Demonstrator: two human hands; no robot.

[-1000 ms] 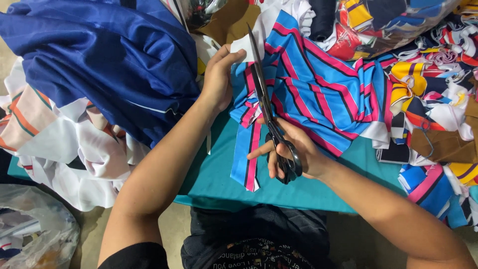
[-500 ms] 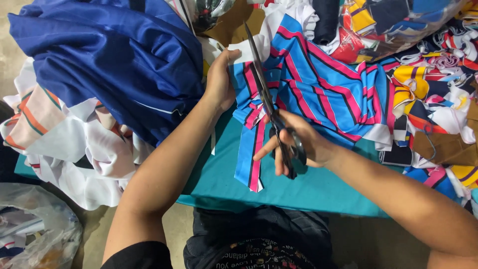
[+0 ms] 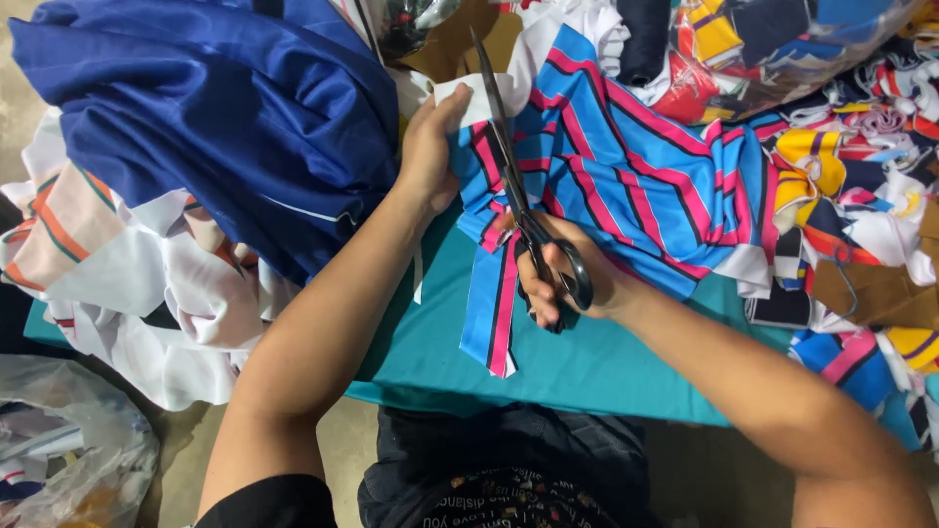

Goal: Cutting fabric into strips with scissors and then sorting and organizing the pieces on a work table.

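The striped fabric, blue with pink, black and white bands, lies spread over the teal surface, and every other thing is placed against it here. The right hand sits at the fabric's near edge, its fingers closed through the black loop handles of a pair of large tailor's shears. The long blades of the shears run up and away from that hand across the left part of the fabric, their tip reaching beyond its far edge; the blades look nearly together, with cloth on either side of them. The left hand is on the fabric's left edge, fingers curled and gripping the cloth where a white piece meets the stripes, close beside the blades. A narrow strip of the same striped cloth hangs down from the fabric's near-left corner onto the surface, just left of the right hand. A big heap of dark blue cloth lies to the left of the fabric, touching the left wrist, with white and orange pieces beneath it. To the right of the fabric lies a jumble of multicoloured scraps.
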